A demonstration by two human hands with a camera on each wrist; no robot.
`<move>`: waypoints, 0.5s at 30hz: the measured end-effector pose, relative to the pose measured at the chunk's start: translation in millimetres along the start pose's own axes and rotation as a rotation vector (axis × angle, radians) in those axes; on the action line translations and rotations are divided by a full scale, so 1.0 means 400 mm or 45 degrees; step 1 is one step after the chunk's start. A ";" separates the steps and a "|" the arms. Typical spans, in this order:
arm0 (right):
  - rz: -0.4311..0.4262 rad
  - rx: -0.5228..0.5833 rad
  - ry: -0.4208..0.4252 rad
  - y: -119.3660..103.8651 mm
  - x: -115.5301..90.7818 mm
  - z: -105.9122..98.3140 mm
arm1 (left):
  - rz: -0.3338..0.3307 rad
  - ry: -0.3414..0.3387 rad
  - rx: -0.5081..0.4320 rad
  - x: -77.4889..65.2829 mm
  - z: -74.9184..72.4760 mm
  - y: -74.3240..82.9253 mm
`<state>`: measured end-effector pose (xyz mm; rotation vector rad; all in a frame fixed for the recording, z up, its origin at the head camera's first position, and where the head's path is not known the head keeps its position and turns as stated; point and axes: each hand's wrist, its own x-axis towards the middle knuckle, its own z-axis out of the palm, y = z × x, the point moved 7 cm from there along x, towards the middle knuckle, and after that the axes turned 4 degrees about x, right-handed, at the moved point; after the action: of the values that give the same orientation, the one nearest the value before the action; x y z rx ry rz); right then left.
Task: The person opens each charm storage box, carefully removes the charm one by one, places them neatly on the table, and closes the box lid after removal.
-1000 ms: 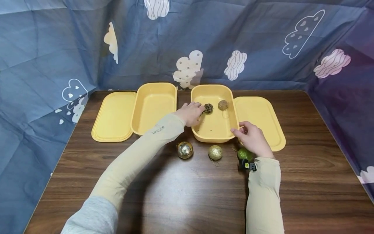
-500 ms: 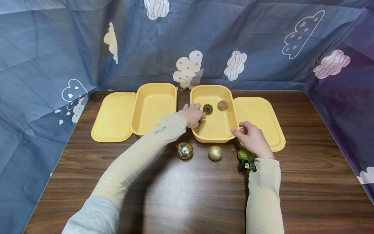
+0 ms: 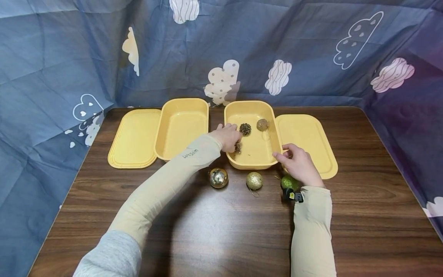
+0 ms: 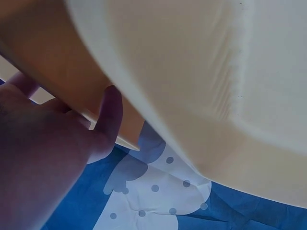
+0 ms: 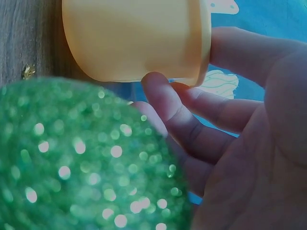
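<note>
A yellow plastic box [image 3: 254, 161] stands right of centre in the head view. My left hand [image 3: 226, 136] grips its left wall, fingers over the rim and thumb against the outside, as the left wrist view shows. Beside those fingers, inside the box, a pine cone [image 3: 237, 147] is partly hidden. Another pine cone [image 3: 245, 129] and a rough brown ball [image 3: 262, 124] lie farther in. At the box's front right corner, my right hand [image 3: 300, 163] pinches the rim between thumb and fingers. A green glitter ball [image 5: 81, 158] sits close under that wrist.
A second yellow box [image 3: 183, 130] stands to the left. Yellow lids lie at both sides, the left lid [image 3: 133, 140] and the right lid [image 3: 308, 142]. A shiny gold ball [image 3: 219, 178] and a gold glitter ball [image 3: 254, 181] sit in front on the wooden table [image 3: 214, 227].
My left hand has shifted slightly toward the front along the box wall, uncovering more of the near pine cone. The box has slid slightly left. My right hand keeps its hold.
</note>
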<state>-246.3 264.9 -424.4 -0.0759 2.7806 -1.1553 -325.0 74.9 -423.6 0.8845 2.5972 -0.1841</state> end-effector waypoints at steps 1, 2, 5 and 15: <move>0.000 0.002 -0.002 0.000 0.001 0.000 | 0.004 0.004 0.003 0.001 -0.001 0.000; 0.001 -0.002 -0.002 0.000 0.001 0.000 | 0.008 0.011 0.002 0.003 -0.001 0.000; 0.003 0.003 -0.005 -0.001 0.002 0.001 | 0.020 0.023 -0.010 0.009 -0.003 0.000; -0.007 0.012 -0.006 0.000 0.003 0.002 | -0.001 0.079 -0.004 0.004 -0.019 0.000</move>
<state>-247.4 264.3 -425.0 -0.0854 2.7723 -1.1679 -328.6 77.7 -417.5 0.9014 2.6541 -0.1558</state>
